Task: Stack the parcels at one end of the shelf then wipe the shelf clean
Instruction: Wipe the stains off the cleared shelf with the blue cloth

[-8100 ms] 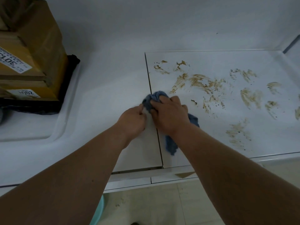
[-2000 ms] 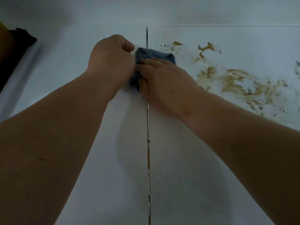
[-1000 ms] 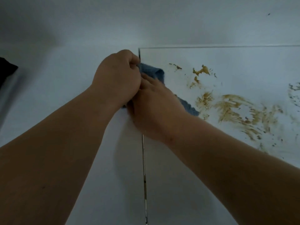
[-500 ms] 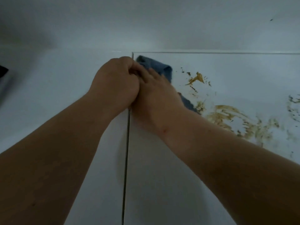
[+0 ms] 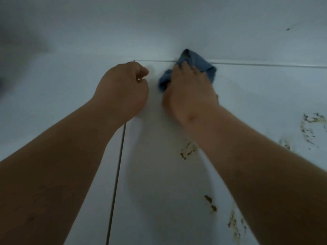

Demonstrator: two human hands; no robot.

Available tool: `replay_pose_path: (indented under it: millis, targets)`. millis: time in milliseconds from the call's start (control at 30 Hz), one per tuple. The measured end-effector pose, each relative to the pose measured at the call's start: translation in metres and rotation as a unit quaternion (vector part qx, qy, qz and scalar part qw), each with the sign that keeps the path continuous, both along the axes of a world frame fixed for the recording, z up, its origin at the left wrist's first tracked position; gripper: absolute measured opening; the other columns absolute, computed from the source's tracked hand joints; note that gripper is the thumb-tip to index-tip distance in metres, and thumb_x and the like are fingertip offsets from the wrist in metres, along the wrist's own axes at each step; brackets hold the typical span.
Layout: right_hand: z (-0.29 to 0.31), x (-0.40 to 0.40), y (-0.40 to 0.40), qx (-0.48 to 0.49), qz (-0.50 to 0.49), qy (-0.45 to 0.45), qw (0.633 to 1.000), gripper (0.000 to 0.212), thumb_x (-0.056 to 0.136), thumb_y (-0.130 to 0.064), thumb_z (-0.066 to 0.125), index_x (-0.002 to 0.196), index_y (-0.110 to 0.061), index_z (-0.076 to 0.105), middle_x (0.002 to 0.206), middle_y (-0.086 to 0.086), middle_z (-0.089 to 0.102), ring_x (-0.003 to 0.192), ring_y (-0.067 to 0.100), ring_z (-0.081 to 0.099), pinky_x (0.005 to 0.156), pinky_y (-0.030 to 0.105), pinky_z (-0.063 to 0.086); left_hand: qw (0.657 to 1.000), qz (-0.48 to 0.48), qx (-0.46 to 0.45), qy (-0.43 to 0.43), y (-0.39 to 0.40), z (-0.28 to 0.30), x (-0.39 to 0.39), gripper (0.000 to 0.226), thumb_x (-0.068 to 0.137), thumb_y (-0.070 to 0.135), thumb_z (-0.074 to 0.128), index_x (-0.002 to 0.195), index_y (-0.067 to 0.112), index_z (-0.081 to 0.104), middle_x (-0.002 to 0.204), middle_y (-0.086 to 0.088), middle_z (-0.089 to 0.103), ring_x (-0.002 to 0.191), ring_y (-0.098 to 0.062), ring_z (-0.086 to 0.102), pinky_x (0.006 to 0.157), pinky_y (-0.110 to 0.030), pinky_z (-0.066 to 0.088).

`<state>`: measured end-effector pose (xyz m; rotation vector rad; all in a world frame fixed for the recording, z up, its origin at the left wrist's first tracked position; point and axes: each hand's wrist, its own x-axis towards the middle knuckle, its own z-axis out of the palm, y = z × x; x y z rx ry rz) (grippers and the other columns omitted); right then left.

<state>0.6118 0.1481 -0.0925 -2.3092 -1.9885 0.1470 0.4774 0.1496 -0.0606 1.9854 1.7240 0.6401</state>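
brown smears (image 5: pixel 188 150) mark the near white shelf (image 5: pixel 159 200) beside a dark seam (image 5: pixel 116 174). farther in, the left hand (image 5: pixel 122 91) is a curled fist holding nothing. the right hand (image 5: pixel 190 96) presses a blue cloth (image 5: pixel 203 67) at the shelf's back edge against the wall (image 5: pixel 159 23).

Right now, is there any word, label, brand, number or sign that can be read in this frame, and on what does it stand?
None: no text, label or number shows in this frame.
The blue cloth under the right hand bears no print or tag.
The white shelf carries only brown smears, no writing.
The left hand, curled beside the cloth, holds nothing with print on it.
The parcels are out of view.
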Motion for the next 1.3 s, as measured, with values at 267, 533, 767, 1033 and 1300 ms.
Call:
replay_pose_path:
  millis: [267,533,767,1033,1300]
  targets:
    - [-0.006,-0.007,0.005,0.03,0.187,0.041,0.981,0.057,0.096,-0.041,0.037,0.151,-0.031,0.03,0.16,-0.006,0.027,0.147,0.017,0.024,0.12,0.044,0.018,0.999,-0.018,0.024,0.015,0.004,0.006,0.017,0.031,0.092,0.014,0.047,0.115,0.021,0.066,0.116,-0.002,0.066,0.105,-0.019,0.057,0.087,-0.026,0.043]
    - [-0.003,0.069,-0.003,0.011,-0.023,0.05,0.998,0.052,0.091,-0.027,0.027,0.138,-0.012,0.044,0.148,0.009,0.04,0.139,0.027,0.034,0.116,0.047,0.026,1.0,-0.02,0.0,0.001,-0.005,0.006,0.031,0.032,0.097,0.019,0.047,0.124,0.023,0.062,0.128,0.003,0.06,0.115,-0.015,0.055,0.096,-0.024,0.042]
    - [0.001,-0.026,-0.014,0.019,0.136,0.033,0.99,0.061,0.094,-0.042,0.042,0.15,-0.02,0.032,0.155,0.005,0.032,0.145,0.026,0.025,0.118,0.043,0.019,0.999,0.012,0.013,0.028,-0.005,0.001,0.018,0.037,0.09,0.01,0.046,0.121,0.022,0.064,0.124,-0.002,0.062,0.111,-0.019,0.054,0.085,-0.023,0.034]
    - [0.0,0.029,0.006,0.036,0.139,0.025,0.989,0.046,0.095,-0.042,0.031,0.139,-0.037,0.042,0.152,-0.011,0.036,0.143,0.014,0.029,0.116,0.045,0.02,0.999,-0.025,0.005,0.041,-0.011,0.002,0.024,0.034,0.095,0.02,0.05,0.128,0.023,0.058,0.124,-0.003,0.061,0.103,-0.017,0.055,0.081,-0.019,0.035]
    - [0.005,0.083,-0.02,-0.017,-0.136,0.036,0.99,0.057,0.094,-0.027,0.029,0.149,-0.012,0.032,0.157,0.008,0.029,0.144,0.027,0.026,0.12,0.047,0.017,0.996,-0.067,-0.007,0.059,-0.023,-0.004,0.039,0.038,0.097,0.021,0.047,0.134,0.021,0.053,0.137,-0.001,0.054,0.126,-0.019,0.049,0.098,-0.023,0.033]
